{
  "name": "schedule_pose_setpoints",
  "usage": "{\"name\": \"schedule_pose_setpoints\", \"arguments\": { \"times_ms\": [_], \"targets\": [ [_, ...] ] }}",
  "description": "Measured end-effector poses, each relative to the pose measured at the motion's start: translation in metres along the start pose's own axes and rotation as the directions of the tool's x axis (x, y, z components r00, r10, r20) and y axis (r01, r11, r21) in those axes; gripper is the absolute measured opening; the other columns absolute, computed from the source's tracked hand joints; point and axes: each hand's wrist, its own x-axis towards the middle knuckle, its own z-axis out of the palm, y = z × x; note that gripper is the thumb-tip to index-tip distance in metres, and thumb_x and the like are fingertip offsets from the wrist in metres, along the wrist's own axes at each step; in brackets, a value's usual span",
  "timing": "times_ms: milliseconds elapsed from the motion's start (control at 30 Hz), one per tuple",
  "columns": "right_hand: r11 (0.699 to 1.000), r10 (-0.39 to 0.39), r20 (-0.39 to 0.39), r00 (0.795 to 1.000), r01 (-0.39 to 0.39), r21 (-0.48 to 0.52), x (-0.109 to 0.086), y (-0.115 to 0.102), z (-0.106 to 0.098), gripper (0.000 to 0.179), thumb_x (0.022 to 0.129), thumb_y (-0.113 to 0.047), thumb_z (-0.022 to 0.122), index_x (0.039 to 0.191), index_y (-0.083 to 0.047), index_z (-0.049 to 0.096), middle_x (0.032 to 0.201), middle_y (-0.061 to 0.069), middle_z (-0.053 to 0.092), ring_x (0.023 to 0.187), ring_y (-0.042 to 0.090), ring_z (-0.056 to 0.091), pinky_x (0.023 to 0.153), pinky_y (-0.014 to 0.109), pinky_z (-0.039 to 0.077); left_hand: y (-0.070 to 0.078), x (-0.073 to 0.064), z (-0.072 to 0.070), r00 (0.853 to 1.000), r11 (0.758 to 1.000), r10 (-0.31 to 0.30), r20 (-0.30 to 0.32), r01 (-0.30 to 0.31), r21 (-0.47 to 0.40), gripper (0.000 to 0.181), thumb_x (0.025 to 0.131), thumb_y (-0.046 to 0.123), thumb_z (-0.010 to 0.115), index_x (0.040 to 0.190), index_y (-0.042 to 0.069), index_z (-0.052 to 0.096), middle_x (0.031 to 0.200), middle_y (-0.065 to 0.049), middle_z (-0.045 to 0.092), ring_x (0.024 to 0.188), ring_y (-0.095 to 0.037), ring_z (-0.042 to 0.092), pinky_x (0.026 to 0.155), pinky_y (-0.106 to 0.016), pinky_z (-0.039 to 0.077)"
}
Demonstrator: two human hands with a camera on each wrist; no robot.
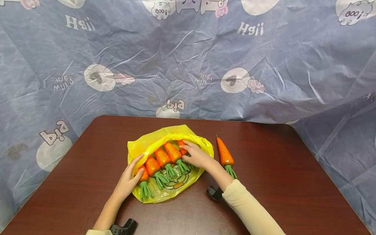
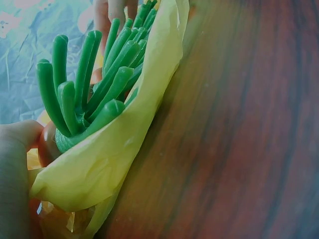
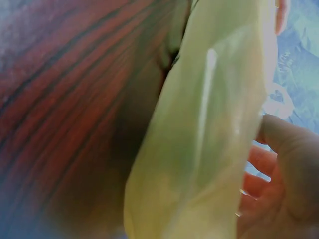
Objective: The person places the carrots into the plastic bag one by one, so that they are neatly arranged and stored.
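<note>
A yellow plastic bag (image 1: pixel 176 192) lies on the table with its mouth toward me. Several orange carrots (image 1: pixel 162 157) with green stem ends sit in a row in it, stems facing me. My left hand (image 1: pixel 127 180) holds the bag's left edge, its thumb against the leftmost carrot (image 1: pixel 143 173). Over the rightmost carrot (image 1: pixel 182 147), the fingers of my right hand (image 1: pixel 197 156) reach into the bag, spread and lightly bent. In the left wrist view, green stems (image 2: pixel 82 94) rise above the bag's lip. The bag's wall (image 3: pixel 199 134) hides part of the right hand's fingers in the right wrist view.
Another carrot (image 1: pixel 225 153) lies outside the bag on the right, its tip pointing away. The dark red-brown table (image 1: pixel 279 182) has rounded far corners. Behind it hangs a wrinkled blue-grey printed cloth (image 1: pixel 164 58). Black straps (image 1: pixel 124 227) with cameras are on both wrists.
</note>
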Motion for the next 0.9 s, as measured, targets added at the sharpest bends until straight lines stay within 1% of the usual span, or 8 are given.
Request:
{"name": "schedule_pose_setpoints", "arguments": {
  "times_ms": [33, 67, 167, 267, 300, 433, 667, 900],
  "targets": [
    [1.0, -0.002, -0.007, 1.0, 0.002, 0.008, -0.002, -0.001, -0.001, 0.047, 0.091, -0.022, 0.053, 0.135, -0.011, 0.044, 0.15, 0.009, 0.022, 0.136, 0.03, 0.026, 0.105, 0.046, 0.032, -0.001, 0.0, 0.0, 1.0, 1.0, 0.009, -0.006, -0.009, 0.0, 0.048, 0.091, 0.017, 0.054, 0.137, 0.022, 0.039, 0.139, -0.013, 0.041, 0.126, -0.027, 0.037, 0.099, -0.052, 0.031],
    [1.0, -0.005, -0.018, 1.0, 0.006, 0.018, -0.004, -0.002, -0.002, 0.047, 0.09, -0.022, 0.053, 0.135, -0.011, 0.044, 0.15, 0.009, 0.023, 0.136, 0.03, 0.026, 0.105, 0.047, 0.032, -0.001, 0.001, 0.001, 1.0, 1.0, 0.023, -0.014, -0.023, 0.017, 0.048, 0.091, 0.016, 0.054, 0.136, 0.02, 0.039, 0.138, -0.014, 0.042, 0.125, -0.026, 0.038, 0.099, -0.049, 0.032],
    [0.999, -0.019, -0.055, 0.998, 0.021, 0.034, -0.009, -0.003, -0.006, 0.046, 0.09, -0.021, 0.054, 0.134, -0.01, 0.045, 0.149, 0.009, 0.025, 0.135, 0.03, 0.028, 0.104, 0.047, 0.032, -0.002, 0.001, 0.001, 0.999, 1.0, 0.026, -0.018, -0.026, 0.015, 0.048, 0.091, 0.015, 0.054, 0.136, 0.02, 0.04, 0.137, -0.015, 0.042, 0.125, -0.026, 0.038, 0.1, -0.048, 0.032],
    [0.995, -0.024, -0.089, 0.996, 0.032, 0.09, -0.016, -0.004, -0.01, 0.045, 0.091, -0.02, 0.054, 0.133, -0.01, 0.046, 0.148, 0.008, 0.028, 0.134, 0.03, 0.029, 0.104, 0.048, 0.032, 0.0, 0.001, 0.0, 1.0, 1.0, 0.015, -0.01, -0.014, 0.006, 0.048, 0.091, 0.016, 0.054, 0.137, 0.021, 0.039, 0.138, -0.014, 0.041, 0.126, -0.026, 0.037, 0.1, -0.049, 0.032],
    [0.993, -0.022, -0.098, 0.995, 0.032, 0.11, -0.019, -0.004, -0.012, 0.044, 0.091, -0.021, 0.054, 0.133, -0.011, 0.046, 0.148, 0.007, 0.028, 0.134, 0.03, 0.03, 0.104, 0.048, 0.032, 0.0, 0.001, 0.0, 1.0, 1.0, 0.0, -0.002, 0.0, -0.015, 0.048, 0.091, 0.017, 0.054, 0.137, 0.022, 0.039, 0.14, -0.013, 0.04, 0.127, -0.027, 0.036, 0.1, -0.052, 0.03],
    [0.983, -0.004, -0.16, 0.987, 0.033, 0.18, -0.03, -0.003, -0.014, 0.043, 0.091, -0.022, 0.054, 0.132, -0.014, 0.048, 0.146, 0.003, 0.032, 0.134, 0.029, 0.031, 0.103, 0.05, 0.033, 0.002, 0.001, -0.001, 1.0, 1.0, -0.013, 0.014, 0.013, -0.019, 0.049, 0.091, 0.018, 0.054, 0.137, 0.022, 0.038, 0.141, -0.013, 0.038, 0.127, -0.029, 0.035, 0.101, -0.053, 0.03],
    [0.982, 0.002, -0.285, 0.959, 0.052, 0.182, -0.05, 0.007, -0.016, 0.04, 0.089, -0.028, 0.057, 0.128, -0.018, 0.052, 0.142, 0.001, 0.039, 0.132, 0.026, 0.034, 0.101, 0.049, 0.036, -0.001, -0.001, 0.0, 1.0, 0.999, -0.019, 0.022, 0.019, -0.027, 0.049, 0.091, 0.02, 0.054, 0.137, 0.024, 0.037, 0.141, -0.013, 0.038, 0.129, -0.03, 0.033, 0.101, -0.057, 0.029],
    [0.975, -0.007, -0.395, 0.919, 0.095, 0.203, -0.067, 0.02, -0.021, 0.036, 0.089, -0.023, 0.057, 0.125, -0.018, 0.055, 0.137, 0.001, 0.045, 0.127, 0.025, 0.041, 0.099, 0.048, 0.038, 0.001, -0.001, 0.0, 1.0, 1.0, -0.019, 0.012, 0.019, -0.007, 0.049, 0.091, 0.019, 0.054, 0.137, 0.025, 0.038, 0.14, -0.009, 0.04, 0.127, -0.024, 0.035, 0.101, -0.049, 0.03]
  ]
}}
